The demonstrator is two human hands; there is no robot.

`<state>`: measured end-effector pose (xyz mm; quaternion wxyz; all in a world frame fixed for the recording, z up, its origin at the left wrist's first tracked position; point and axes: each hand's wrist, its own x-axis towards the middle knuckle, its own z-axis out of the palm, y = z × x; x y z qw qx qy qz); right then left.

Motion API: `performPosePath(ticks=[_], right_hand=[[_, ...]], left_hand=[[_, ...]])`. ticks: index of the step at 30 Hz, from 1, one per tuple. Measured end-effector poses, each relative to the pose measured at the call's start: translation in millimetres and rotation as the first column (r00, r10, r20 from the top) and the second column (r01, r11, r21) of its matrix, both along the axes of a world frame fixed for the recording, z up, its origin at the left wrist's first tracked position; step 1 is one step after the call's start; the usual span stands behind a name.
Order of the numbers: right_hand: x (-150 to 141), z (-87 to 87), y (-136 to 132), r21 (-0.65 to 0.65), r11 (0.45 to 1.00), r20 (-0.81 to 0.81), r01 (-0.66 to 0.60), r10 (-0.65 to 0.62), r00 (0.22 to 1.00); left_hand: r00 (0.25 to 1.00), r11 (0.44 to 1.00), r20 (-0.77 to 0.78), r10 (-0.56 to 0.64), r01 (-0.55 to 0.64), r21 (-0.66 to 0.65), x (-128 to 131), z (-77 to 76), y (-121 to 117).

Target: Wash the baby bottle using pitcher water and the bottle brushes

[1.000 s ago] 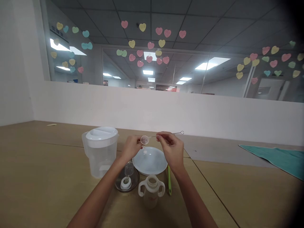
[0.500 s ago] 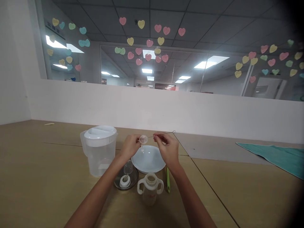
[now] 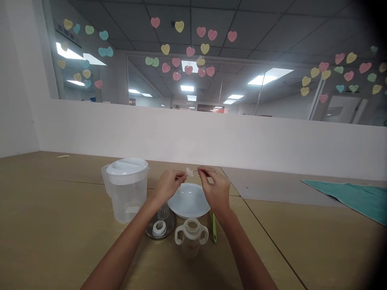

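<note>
My left hand (image 3: 168, 185) is closed in a pinch on a small clear round silicone piece (image 3: 189, 172), held above a white bowl (image 3: 188, 201). My right hand (image 3: 214, 188) pinches a thin wire brush (image 3: 208, 171) whose tip meets that piece. Below my hands stands an open two-handled baby bottle (image 3: 191, 236). A glass bowl (image 3: 160, 226) to its left holds a white ring and a clear nipple.
A clear plastic pitcher with a white lid (image 3: 127, 187) stands left of the bowls. A green-handled tool (image 3: 214, 228) lies right of the bottle. A teal cloth (image 3: 353, 198) lies far right on the wooden table. A white wall with a window runs behind.
The small round piece has turned from facing me to edge-on. My right hand has slid along the wire, so less of it sticks out to the right.
</note>
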<state>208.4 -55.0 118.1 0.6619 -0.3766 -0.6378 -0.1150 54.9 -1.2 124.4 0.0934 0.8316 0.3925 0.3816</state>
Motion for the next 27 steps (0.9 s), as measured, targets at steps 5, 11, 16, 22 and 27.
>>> performPosePath(ticks=[5, 11, 16, 22, 27], right_hand=[[-1, 2.5, 1, -0.168, 0.934, -0.277, -0.314, 0.261, 0.925], [-2, 5.2, 0, -0.136, 0.878, -0.461, -0.458, 0.353, 0.814], [-1, -1.6, 2, -0.096, 0.941, -0.362, -0.323, 0.269, 0.892], [-1, -2.1, 5, -0.245, 0.928, -0.284, -0.282, 0.209, 0.936], [-4, -9.0, 16, -0.29, 0.947, -0.137, -0.135, 0.099, 0.986]], left_hand=[[1.0, 1.0, -0.008, 0.012, -0.012, 0.001, -2, 1.5, 0], [1.0, 0.999, 0.011, -0.027, 0.027, -0.029, 0, -0.3, -2], [0.997, 0.996, 0.067, -0.04, 0.045, -0.076, 2, -3.6, 2], [0.994, 0.992, 0.088, -0.063, 0.072, -0.102, 2, -2.8, 2], [0.986, 0.971, 0.118, -0.121, 0.142, -0.194, 7, -8.0, 1]])
